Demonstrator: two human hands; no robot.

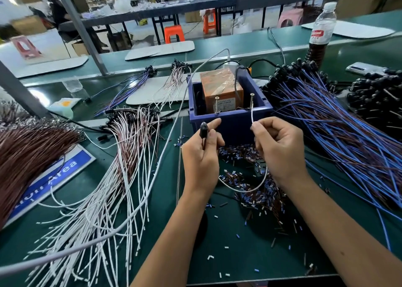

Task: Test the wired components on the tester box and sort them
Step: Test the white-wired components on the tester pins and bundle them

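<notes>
- Black component (204, 129) pinched in left hand (201, 156); its white wire (252, 121) is pinched by right hand (280, 147) and raised to a screw contact (252, 100) on tester box (230, 110) just ahead.
- Test judged underway; white-wired bundles (121, 156) left of the hands, blue-wired pile (326, 121) right, sorted status unclear.
- Sign (54, 178) on tabletop (217, 243), far left: "Area" legible.

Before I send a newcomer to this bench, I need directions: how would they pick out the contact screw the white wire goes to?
Find the dark blue tester box at the centre of the green bench, with an orange block inside. Two upright screws stand at its near wall. The right screw is the one: the white wire pinched in the right hand rises to it, while the left screw stands bare.
</notes>
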